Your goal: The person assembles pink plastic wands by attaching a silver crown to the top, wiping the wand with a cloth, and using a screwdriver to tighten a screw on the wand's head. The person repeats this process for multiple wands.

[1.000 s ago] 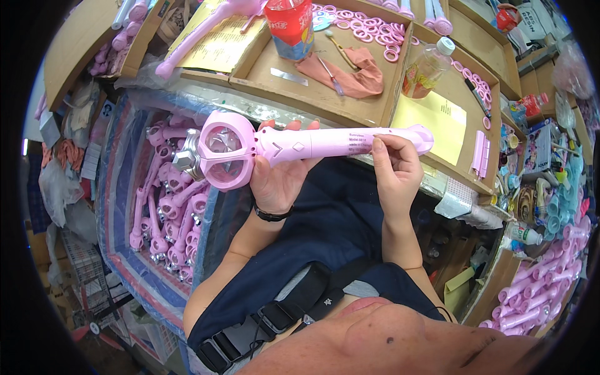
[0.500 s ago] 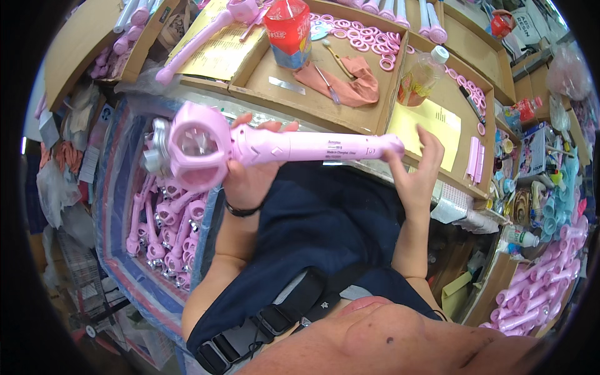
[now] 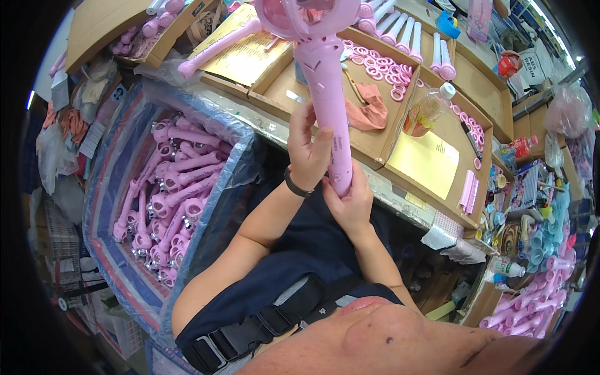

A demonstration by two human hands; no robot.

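Note:
A pink plastic light stick (image 3: 326,87) stands nearly upright in front of me, its wide openwork head at the top edge of the view and partly cut off. My left hand (image 3: 308,150) is closed around the middle of its handle, thumb on the near side. Lower down, my right hand (image 3: 351,201) grips the handle's bottom end between thumb and fingers. Small diamond and arrow shapes mark the upper handle. Beyond it, a cardboard tray (image 3: 275,103) holds a salmon cloth (image 3: 369,111), partly hidden by the stick.
At left, a plastic-lined bin (image 3: 103,187) holds several similar pink sticks (image 3: 178,181). Another pink stick (image 3: 222,47) lies on yellow paper. Pink rings (image 3: 381,67), a drink bottle (image 3: 428,112) and a yellow sheet (image 3: 425,165) sit in the trays. Pink tubes (image 3: 531,300) fill a box at right.
The light stick has turned from lying sideways to nearly upright, head away from me. My left hand slid down from near the head to mid-handle; my right hand came left and closed on the end.

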